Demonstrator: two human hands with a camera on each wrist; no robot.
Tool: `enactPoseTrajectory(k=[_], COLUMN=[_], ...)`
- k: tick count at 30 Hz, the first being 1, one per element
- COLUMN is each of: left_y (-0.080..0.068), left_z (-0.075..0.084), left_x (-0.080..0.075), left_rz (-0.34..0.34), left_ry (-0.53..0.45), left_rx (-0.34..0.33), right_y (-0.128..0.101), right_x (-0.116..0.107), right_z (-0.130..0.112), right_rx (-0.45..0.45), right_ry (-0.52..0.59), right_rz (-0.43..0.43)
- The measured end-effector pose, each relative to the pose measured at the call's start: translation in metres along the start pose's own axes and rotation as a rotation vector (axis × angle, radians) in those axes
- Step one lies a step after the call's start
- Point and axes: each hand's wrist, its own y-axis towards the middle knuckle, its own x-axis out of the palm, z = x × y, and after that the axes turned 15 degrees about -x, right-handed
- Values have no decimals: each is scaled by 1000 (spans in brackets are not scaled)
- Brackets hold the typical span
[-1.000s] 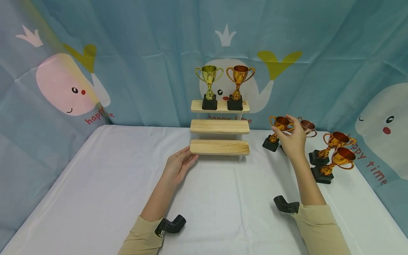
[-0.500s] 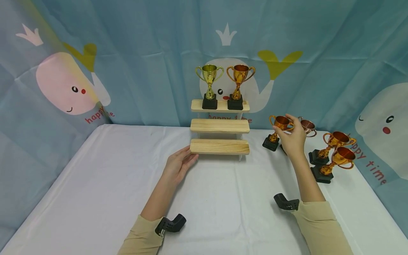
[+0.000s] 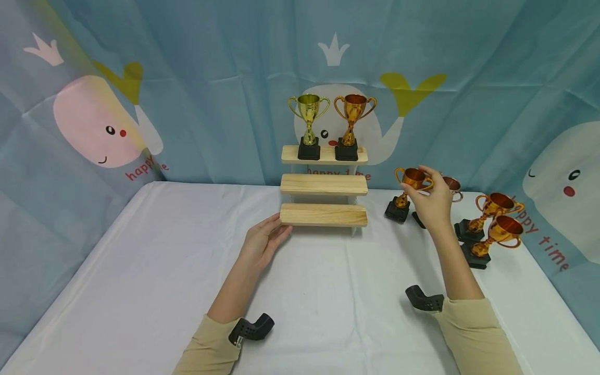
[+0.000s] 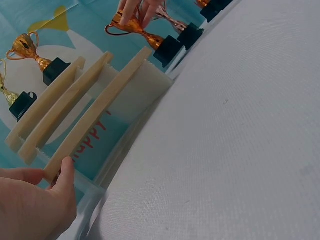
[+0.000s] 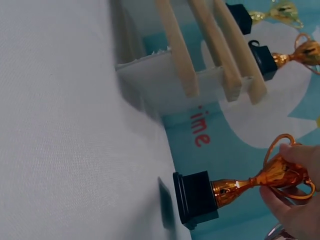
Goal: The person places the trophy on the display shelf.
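on table | right hand pinches copper trophy cup | left hand flat, fingers touching bottom step

Bright, even light, soft faint shadows, sharp head view, wrist views tilted and slightly soft up close

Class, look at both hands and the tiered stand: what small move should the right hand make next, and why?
Probably lift the copper trophy toward the middle step. The right hand already pinches its cup, the top step is full, and the left hand steadies the stand.
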Motion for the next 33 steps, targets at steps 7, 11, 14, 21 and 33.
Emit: enactPoseTrajectory(k=[7,11,14,21,33], left_y=[-1,-1,-1,-1,-2], left_z=[0,1,1,1,0], left_x=[0,0,1,1,1], left_rz=[-4,-8,-8,-7,2], left_ry=[-1,1,0,-1,-8], left_rx=[5,3,0,-2,-6], right_y=[-2,-3,-4,-6,-11], right_x=[-7,-8,-9,-14,-21], right_z=[-8,-13,-16,-24,-42], right_rx=[-5,2,7,-8,-72], right_ry=[16,31,39,52,70], right_rz=[-43,-60,-69,-80,-98])
